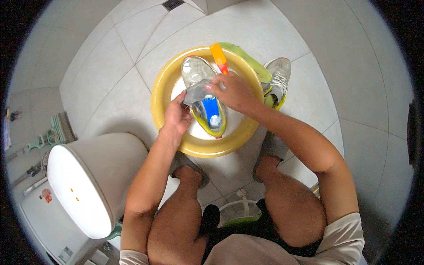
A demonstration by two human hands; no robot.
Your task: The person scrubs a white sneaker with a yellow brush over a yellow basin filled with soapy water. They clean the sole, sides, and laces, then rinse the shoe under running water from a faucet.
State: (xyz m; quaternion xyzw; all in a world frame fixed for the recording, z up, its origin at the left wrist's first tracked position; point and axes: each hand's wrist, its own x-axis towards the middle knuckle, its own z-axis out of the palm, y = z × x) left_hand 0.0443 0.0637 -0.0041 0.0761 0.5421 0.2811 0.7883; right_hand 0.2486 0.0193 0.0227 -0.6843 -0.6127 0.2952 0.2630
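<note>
A grey-white sneaker [198, 71] with a yellow-lined collar lies in a yellow plastic basin [162, 96], toe pointing away from me. The basin holds white, sudsy-looking water. Across the shoe's opening stretches its grey tongue [198, 92], pulled up from the blue insole [211, 111]. My left hand [179, 112] grips the left end of the tongue, beside the shoe. With thumb and fingertips, my right hand [233, 91] pinches the right end. A brush with an orange handle [218, 54] leans on the basin's far rim; its lower end is hidden behind my right hand.
Right of the basin stands the other sneaker [278, 78], its laces in place. A pale green flat object [248, 61] rests between them. A white toilet [109, 159] stands close on my left. Beyond the basin, a floor drain [173, 4] is set in the tiles.
</note>
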